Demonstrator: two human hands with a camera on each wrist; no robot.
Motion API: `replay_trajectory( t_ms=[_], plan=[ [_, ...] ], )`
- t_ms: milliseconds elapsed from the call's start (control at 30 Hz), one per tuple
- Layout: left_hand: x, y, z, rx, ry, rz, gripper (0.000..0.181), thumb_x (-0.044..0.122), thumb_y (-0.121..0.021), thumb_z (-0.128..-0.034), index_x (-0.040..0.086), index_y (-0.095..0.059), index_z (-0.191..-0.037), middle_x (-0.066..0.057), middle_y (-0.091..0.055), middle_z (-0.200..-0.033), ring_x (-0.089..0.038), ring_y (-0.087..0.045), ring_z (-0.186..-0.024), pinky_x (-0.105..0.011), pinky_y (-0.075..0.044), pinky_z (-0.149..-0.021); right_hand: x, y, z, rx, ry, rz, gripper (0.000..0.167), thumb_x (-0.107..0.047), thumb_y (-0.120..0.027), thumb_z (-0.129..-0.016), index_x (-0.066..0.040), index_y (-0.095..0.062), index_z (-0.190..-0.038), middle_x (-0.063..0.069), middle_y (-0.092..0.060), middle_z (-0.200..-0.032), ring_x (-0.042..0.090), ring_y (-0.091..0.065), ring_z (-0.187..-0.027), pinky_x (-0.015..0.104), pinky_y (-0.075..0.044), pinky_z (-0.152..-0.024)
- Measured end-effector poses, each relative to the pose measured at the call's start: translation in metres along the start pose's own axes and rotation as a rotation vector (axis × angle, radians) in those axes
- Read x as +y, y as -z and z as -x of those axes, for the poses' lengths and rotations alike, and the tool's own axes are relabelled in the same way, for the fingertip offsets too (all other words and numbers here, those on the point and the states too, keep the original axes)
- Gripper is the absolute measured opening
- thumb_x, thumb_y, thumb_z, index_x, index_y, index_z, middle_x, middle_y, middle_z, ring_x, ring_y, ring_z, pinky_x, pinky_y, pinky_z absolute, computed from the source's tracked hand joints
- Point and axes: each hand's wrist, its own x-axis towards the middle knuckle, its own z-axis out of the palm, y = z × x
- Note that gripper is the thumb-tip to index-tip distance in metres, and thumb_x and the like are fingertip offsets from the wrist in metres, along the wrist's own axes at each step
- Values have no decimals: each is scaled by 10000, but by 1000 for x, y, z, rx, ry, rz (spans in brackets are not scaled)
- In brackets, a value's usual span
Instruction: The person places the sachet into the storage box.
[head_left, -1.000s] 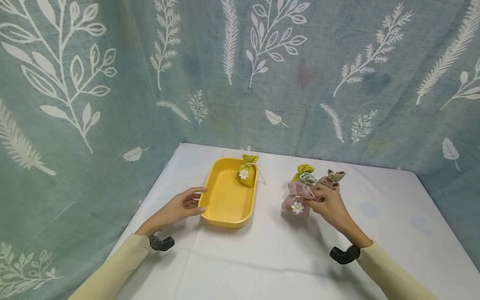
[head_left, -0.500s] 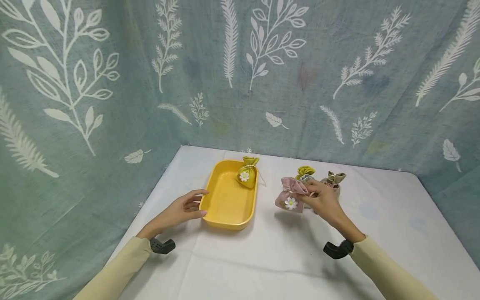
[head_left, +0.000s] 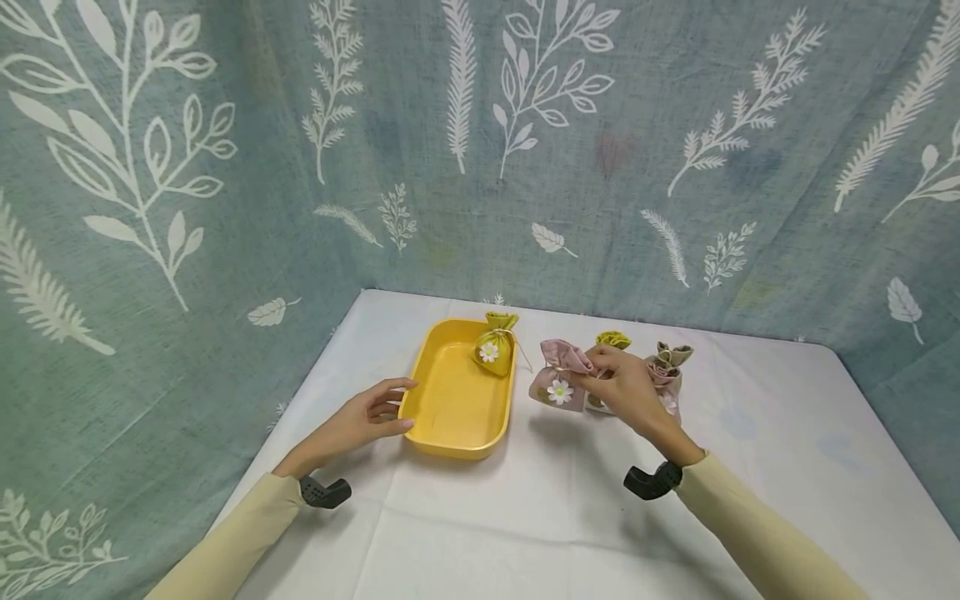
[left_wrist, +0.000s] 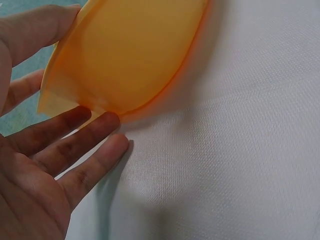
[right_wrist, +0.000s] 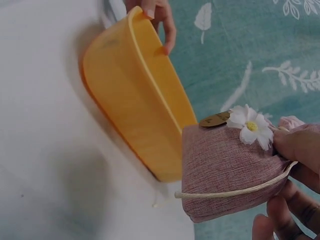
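My right hand [head_left: 630, 390] pinches the gathered neck of a small pink drawstring pouch [right_wrist: 225, 170] with a white flower on its front. In the head view this pouch hangs above the table, just right of the yellow tray [head_left: 454, 450]. A yellow-green pouch [head_left: 487, 360], also with a white flower, leans in the tray's far right corner, its cord over the rim. My left hand [head_left: 358, 418] rests against the tray's left side, fingers spread and fairly straight, tips touching the rim and wall. The left wrist view shows these fingertips [left_wrist: 112, 120] by the tray's wall.
Behind and right of my right hand stand more pouches: one with a yellow-green top [head_left: 613, 339], partly hidden, and a brownish one [head_left: 673, 353] with a pink one [head_left: 667, 385] before it. A leaf-patterned curtain [head_left: 480, 208] borders the white-covered table [head_left: 480, 533].
My right hand has lifted the pink pouch away from the other pouches and carried it left toward the tray. My left hand and the tray have stayed in place.
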Motion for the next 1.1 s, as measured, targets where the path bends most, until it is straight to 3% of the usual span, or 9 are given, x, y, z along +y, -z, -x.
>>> replay_trajectory(
  t_ms=[100,300,600,1100],
  plan=[
    [0,-1,0,4,3,-6,676,382,-781,-932,339,-449,-1520,-99,-516,-1483,-276,-567,-1291,-463,-478,-1091,-4,-5,-6,-7,-7,-31,248,-312,-824,-903,-156,-731,-734,-49,-684,-967,190,-592,-828,293,-495,-593],
    [-1,-1,1,7,6,-10,677,398,-771,-938,332,-445,-1527,-91,-509,-1494,-276,-561,-1301,-473,-476,-1094,-12,-14,-20,-10,2,-21,119,-244,-810,-916,-148,-788,-849,-37,-685,-985,182,-595,-851,292,-506,-669],
    [-5,-1,0,0,-5,-5,686,393,-770,-940,329,-438,-1537,-79,-512,-1494,-266,-558,-1307,-454,-475,-1098,-22,-32,-41,-2,28,-39,189,-218,-811,-915,-114,-748,-769,-11,-674,-938,196,-576,-832,338,-464,-679],
    [2,-3,2,11,26,7,730,398,-800,-911,299,-443,-1540,-66,-519,-1485,-258,-564,-1311,-428,-492,-1086,-39,-70,-75,-53,54,-62,177,-272,-810,-917,-140,-771,-805,-7,-661,-938,201,-550,-837,327,-441,-657]
  ],
)
